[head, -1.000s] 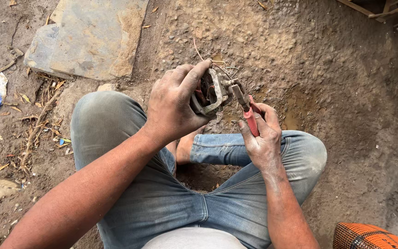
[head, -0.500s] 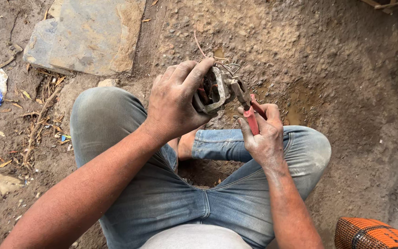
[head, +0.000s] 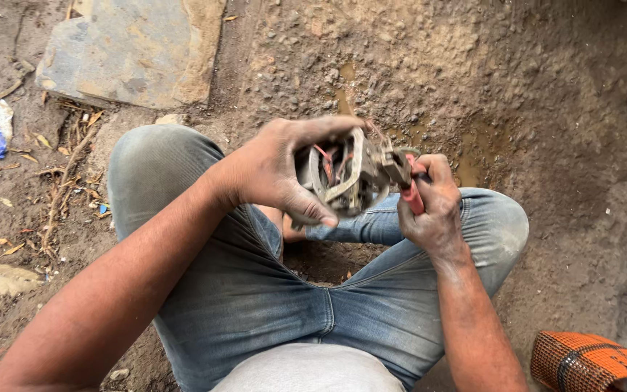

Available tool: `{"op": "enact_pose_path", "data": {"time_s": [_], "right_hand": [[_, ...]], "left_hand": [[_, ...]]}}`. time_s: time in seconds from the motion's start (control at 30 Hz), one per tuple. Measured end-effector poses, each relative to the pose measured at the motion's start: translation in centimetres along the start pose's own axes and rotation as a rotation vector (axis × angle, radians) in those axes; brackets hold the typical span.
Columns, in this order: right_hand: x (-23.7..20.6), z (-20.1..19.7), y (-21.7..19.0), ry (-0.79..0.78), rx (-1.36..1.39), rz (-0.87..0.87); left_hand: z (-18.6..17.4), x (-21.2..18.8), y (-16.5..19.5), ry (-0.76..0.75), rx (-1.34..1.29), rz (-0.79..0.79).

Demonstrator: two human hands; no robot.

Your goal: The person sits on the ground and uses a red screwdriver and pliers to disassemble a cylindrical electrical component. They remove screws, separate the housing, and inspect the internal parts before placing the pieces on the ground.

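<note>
Nearest me, above my jeans (head: 255,305), my left hand (head: 273,170) is wrapped around a grimy motor part (head: 342,178), fingers curled over its far side and thumb pressed on the near edge, holding it in mid-air over my lap. My right hand (head: 433,210) is clenched on red-handled pliers (head: 408,181) whose tip bites the part's right end; I judge the work midway, the part held together with its reddish wires showing. Its long axis runs roughly left-right, open face toward me; beyond lie dirt (head: 517,87) and a stone slab (head: 132,54).
</note>
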State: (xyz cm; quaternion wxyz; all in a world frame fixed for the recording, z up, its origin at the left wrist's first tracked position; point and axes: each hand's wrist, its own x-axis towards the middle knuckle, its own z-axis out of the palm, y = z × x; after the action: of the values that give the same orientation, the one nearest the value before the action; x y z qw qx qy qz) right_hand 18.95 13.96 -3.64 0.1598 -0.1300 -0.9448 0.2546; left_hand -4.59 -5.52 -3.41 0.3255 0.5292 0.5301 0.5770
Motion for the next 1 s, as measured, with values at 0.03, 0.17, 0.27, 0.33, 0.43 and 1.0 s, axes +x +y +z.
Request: {"op": "enact_pose_path", "data": {"time_s": [0.03, 0.17, 0.27, 0.33, 0.43, 1.0], "right_hand": [[-0.1, 0.0, -0.1, 0.004, 0.009, -0.013], [-0.2, -0.2, -0.2, 0.017, 0.036, -0.033], [0.0, -0.5, 0.2, 0.011, -0.018, -0.058], [0.1, -0.8, 0.4, -0.004, -0.058, -0.065], [0.1, -0.9, 0.4, -0.028, -0.092, -0.049], [0.1, -0.1, 0.8, -0.057, 0.024, -0.045]], "left_hand": [[-0.2, 0.0, 0.0, -0.049, -0.03, -0.044], [-0.5, 0.2, 0.2, -0.138, -0.074, -0.038], [0.0, 0.0, 0.3, -0.192, -0.067, -0.093], [0.8, -0.5, 0.3, -0.154, -0.032, -0.068], [2.1, -0.7, 0.2, -0.021, 0.125, -0.003], [2.1, -0.4, 0.5, -0.32, -0.245, -0.031]]}}
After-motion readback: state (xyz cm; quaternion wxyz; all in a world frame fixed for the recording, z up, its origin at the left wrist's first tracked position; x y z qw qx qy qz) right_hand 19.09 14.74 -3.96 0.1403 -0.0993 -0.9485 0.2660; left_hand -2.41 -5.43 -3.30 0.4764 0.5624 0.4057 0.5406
